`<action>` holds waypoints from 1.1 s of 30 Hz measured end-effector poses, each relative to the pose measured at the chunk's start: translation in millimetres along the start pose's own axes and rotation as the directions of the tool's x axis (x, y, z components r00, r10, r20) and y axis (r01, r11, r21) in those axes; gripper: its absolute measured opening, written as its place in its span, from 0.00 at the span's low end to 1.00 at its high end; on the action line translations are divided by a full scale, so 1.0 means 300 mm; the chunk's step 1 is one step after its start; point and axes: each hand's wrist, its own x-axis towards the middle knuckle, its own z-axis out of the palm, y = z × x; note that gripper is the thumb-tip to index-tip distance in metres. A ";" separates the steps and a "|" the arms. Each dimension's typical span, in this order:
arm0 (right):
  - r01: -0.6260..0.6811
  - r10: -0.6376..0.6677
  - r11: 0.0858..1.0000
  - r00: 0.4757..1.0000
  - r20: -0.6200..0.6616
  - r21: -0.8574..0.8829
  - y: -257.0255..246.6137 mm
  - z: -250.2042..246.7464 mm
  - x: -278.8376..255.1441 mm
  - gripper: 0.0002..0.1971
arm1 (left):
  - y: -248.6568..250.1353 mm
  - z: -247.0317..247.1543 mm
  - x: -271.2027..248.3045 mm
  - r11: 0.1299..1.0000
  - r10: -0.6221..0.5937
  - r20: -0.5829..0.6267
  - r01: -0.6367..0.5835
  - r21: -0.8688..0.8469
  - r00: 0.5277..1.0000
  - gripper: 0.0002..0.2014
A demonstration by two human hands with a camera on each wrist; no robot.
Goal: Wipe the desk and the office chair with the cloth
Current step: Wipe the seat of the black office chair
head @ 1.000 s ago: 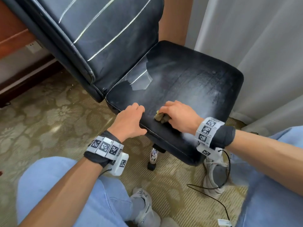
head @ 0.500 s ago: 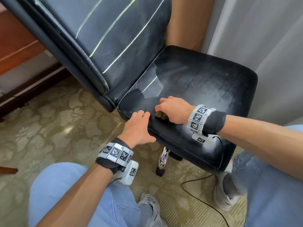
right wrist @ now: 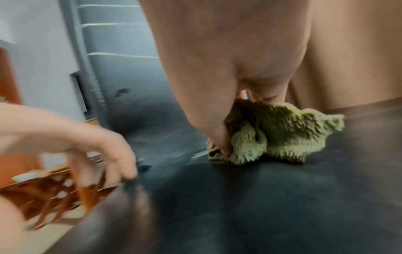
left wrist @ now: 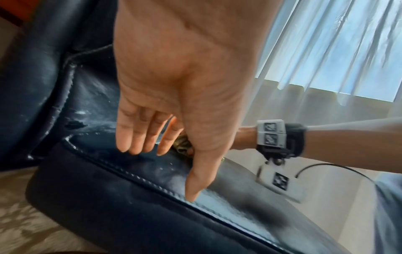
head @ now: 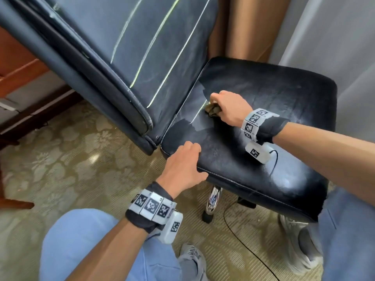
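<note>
Black leather seat point(head: 263, 122) near: left hand point(head: 182, 169) loose-fingered, bracing edge. Farther, right hand point(head: 229, 108) bunched round green cloth point(right wrist: 282, 132), pressed on seat by backrest point(head: 142, 57) crease. Risk: chair rolls if brace slips; worn leather snags.

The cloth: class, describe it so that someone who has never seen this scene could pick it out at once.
Find the black office chair and look at its seat, near the crease below the backrest. There the right hand grips a bunched cloth and presses it onto the seat. It is the only shaggy, yellow-green thing there; everything around it is smooth and dark.
</note>
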 end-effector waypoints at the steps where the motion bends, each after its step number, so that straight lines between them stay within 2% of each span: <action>1: 0.047 -0.046 0.999 0.999 0.024 -0.005 -0.026 0.002 -0.018 0.16 | -0.015 -0.008 0.002 0.999 -0.035 -0.018 0.035 0.009 0.999 0.30; 3: 0.185 -0.184 0.983 0.980 0.079 0.001 -0.088 0.026 -0.064 0.18 | -0.051 -0.022 0.010 0.993 -0.110 -0.047 0.111 0.032 0.993 0.31; 6: 0.374 -0.373 0.927 0.917 0.140 0.026 -0.180 0.089 -0.127 0.18 | -0.099 -0.035 0.024 0.980 -0.194 -0.060 0.197 0.032 0.979 0.30; 9: 0.399 -0.402 0.916 0.902 0.157 0.047 -0.176 0.107 -0.094 0.19 | -0.124 -0.042 0.036 0.974 -0.226 -0.042 0.226 0.004 0.973 0.30; 12: 0.322 -0.322 0.947 0.944 0.077 0.011 -0.068 0.102 0.014 0.24 | -0.143 -0.041 0.040 0.972 -0.235 -0.020 0.235 -0.006 0.972 0.31; 15: 0.075 -0.074 0.997 0.995 -0.073 0.012 0.061 0.046 0.091 0.25 | -0.163 -0.037 0.035 0.968 -0.250 0.001 0.250 -0.013 0.968 0.32; 17: -0.068 0.069 0.998 0.991 -0.111 0.019 0.107 0.019 0.118 0.25 | -0.173 -0.034 0.029 0.969 -0.246 0.006 0.246 -0.025 0.969 0.33; 20: -0.105 0.107 0.994 0.988 -0.113 0.024 0.086 0.023 0.135 0.23 | -0.190 -0.033 0.018 0.973 -0.229 0.012 0.230 -0.035 0.973 0.35; 22: -0.038 0.038 0.999 0.995 -0.087 0.003 0.023 0.035 0.125 0.22 | -0.201 -0.038 0.012 0.977 -0.213 0.024 0.214 -0.020 0.977 0.34; 26: 0.197 -0.198 0.979 0.980 0.010 0.046 -0.137 0.077 0.079 0.24 | -0.208 -0.065 0.006 0.985 -0.171 0.065 0.168 0.047 0.983 0.33; 30: 0.481 -0.486 0.874 0.870 0.078 0.071 -0.283 0.158 0.022 0.21 | -0.203 -0.079 -0.006 0.984 -0.123 0.066 0.113 0.136 0.990 0.31; 33: 0.593 -0.596 0.802 0.793 0.126 0.071 -0.301 0.159 0.044 0.21 | -0.206 -0.087 -0.024 0.980 -0.109 0.087 0.093 0.178 0.990 0.29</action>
